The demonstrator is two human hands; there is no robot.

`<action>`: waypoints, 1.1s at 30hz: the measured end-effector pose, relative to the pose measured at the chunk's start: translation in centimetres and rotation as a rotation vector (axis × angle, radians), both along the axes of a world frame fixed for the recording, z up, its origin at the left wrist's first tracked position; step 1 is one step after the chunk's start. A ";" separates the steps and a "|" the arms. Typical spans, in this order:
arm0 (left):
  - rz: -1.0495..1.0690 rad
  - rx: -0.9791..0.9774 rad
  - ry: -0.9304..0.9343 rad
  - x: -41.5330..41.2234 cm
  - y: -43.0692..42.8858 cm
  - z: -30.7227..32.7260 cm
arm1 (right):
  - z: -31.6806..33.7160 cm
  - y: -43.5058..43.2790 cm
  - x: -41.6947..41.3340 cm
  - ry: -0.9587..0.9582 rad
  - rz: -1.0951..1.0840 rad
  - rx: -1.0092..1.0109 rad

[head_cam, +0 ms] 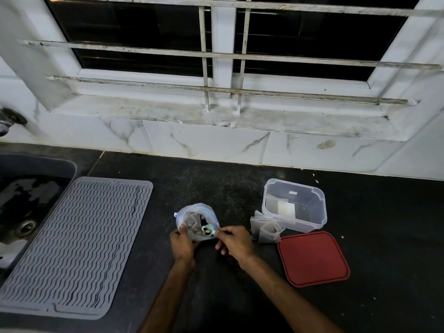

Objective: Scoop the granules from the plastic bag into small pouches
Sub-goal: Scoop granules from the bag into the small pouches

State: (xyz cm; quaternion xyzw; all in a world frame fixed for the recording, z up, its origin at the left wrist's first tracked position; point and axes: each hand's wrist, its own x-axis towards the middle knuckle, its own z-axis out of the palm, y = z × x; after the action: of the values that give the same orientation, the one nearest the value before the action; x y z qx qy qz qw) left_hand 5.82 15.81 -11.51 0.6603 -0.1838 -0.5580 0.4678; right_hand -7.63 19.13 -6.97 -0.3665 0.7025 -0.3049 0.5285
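Scoop step: plastic bag (192, 218) gripped by left hand (183, 243), scoop (207, 230) pinched by right hand (236, 242); pouches (265, 228) at 3 o'clock likely needed next.

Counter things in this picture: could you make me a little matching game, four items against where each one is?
Items:
1. plastic bag
2. red lid
3. grey mat
4. small pouches

Places:
A. beside the sink
B. flat on the counter, nearer the person than the clear container
C. held open by the left hand
D. leaning against the clear container

Pairs: 1-C, 2-B, 3-A, 4-D
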 end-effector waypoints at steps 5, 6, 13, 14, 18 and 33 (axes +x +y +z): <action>-0.125 -0.065 -0.110 0.3 0.0 0.8 | 2.1 0.4 -1.9 -0.167 -0.058 0.024; -0.132 -0.063 -0.140 0.3 0.1 1.2 | 2.7 0.6 -2.4 -0.187 -0.075 0.018; -0.162 -0.217 -0.317 -0.4 1.2 1.7 | 5.4 3.3 -7.4 -0.204 -0.165 -0.059; -0.162 -0.216 -0.312 -0.7 1.4 1.7 | 5.5 3.8 -8.2 -0.200 -0.177 -0.072; -0.101 -0.266 -0.325 -1.7 2.7 2.9 | 5.6 5.1 -10.6 -0.182 -0.236 -0.111; -1.065 -0.684 -0.958 -11.4 3.2 3.2 | 2.9 6.2 -14.4 0.042 -0.230 -0.253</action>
State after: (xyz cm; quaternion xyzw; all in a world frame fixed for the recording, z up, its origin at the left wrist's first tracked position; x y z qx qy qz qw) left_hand -5.61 18.99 -8.28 0.4715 -0.8174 -0.2745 0.1848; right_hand -22.00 25.38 -4.08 -0.3533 0.7067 -0.4417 0.4250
